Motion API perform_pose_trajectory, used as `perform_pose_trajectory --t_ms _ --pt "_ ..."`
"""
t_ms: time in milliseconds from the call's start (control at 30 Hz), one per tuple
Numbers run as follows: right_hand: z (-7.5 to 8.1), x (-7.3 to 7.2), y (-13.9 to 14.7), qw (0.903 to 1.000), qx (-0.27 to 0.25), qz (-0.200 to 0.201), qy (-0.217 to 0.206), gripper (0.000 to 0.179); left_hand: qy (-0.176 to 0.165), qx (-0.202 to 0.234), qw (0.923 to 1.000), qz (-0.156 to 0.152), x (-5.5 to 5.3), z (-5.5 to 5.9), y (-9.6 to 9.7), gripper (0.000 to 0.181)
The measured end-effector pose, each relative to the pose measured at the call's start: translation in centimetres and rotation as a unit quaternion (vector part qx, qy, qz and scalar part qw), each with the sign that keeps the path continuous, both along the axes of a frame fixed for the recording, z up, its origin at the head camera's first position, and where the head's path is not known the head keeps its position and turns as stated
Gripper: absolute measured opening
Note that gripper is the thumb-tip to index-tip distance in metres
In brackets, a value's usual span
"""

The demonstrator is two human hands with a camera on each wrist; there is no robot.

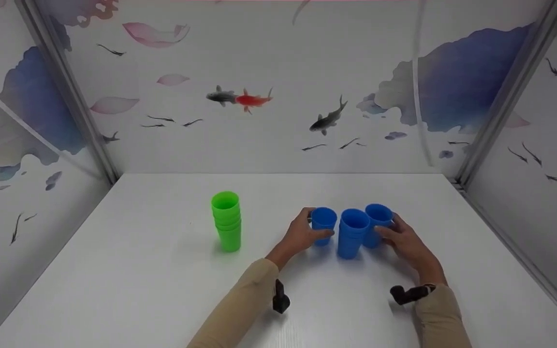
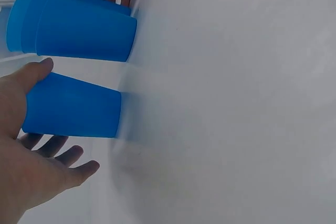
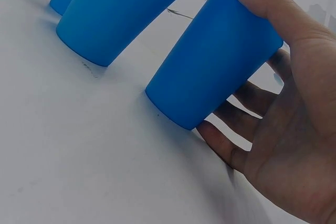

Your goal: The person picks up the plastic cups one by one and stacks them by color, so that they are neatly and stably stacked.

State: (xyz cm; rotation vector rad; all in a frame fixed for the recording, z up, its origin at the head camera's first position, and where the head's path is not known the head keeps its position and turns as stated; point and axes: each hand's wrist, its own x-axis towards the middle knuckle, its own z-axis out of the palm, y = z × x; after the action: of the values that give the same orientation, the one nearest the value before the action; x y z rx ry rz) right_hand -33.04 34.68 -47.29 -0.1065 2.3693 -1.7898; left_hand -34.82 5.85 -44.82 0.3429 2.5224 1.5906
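Observation:
On the white table [image 1: 128,290] stand three groups of blue plastic cups. My left hand [image 1: 302,233] holds the single left blue cup [image 1: 323,222], its thumb on the near side and the other fingers round the far side. Around the right blue cup [image 1: 377,216] my right hand [image 1: 408,241] has its thumb near the rim, with the fingers behind, as the right wrist view shows. Between them a nested blue stack [image 1: 349,241] stands upright, touched by neither hand. In the left wrist view the held cup [image 2: 73,106] sits apart from that stack [image 2: 86,27].
A nested stack of green cups [image 1: 230,237] stands upright to the left of my left hand. White panels [image 1: 278,154] printed with fish and petals enclose the table at the back and both sides. Metal posts [image 1: 73,96] mark the back corners.

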Motion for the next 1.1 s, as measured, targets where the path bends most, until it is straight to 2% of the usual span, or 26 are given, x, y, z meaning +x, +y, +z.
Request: perform_pose_trajectory --t_ms 200,467,700,900,1100 --pt "-0.2 -0.2 0.0 1.0 -0.007 -0.001 0.001 0.101 0.0 0.001 0.9998 0.02 -0.3 0.1 0.2 0.07" --pt "0.0 -0.1 -0.2 0.9998 0.007 -0.015 -0.012 0.109 0.002 0.011 0.9989 0.046 -0.5 1.3 0.1 0.074" --pt "0.2 0.2 -0.2 0.9997 0.005 -0.016 -0.016 0.108 0.008 0.018 0.9982 0.057 -0.6 1.5 0.3 0.075" --pt "0.1 0.1 -0.1 0.9997 0.007 -0.017 -0.017 0.109 0.022 0.038 0.9975 0.056 -0.4 1.8 0.5 0.073" --pt "0.2 0.1 -0.1 0.9996 0.011 -0.015 -0.02 0.107 0.029 0.047 0.9973 0.048 0.0 2.9 0.9 0.073"
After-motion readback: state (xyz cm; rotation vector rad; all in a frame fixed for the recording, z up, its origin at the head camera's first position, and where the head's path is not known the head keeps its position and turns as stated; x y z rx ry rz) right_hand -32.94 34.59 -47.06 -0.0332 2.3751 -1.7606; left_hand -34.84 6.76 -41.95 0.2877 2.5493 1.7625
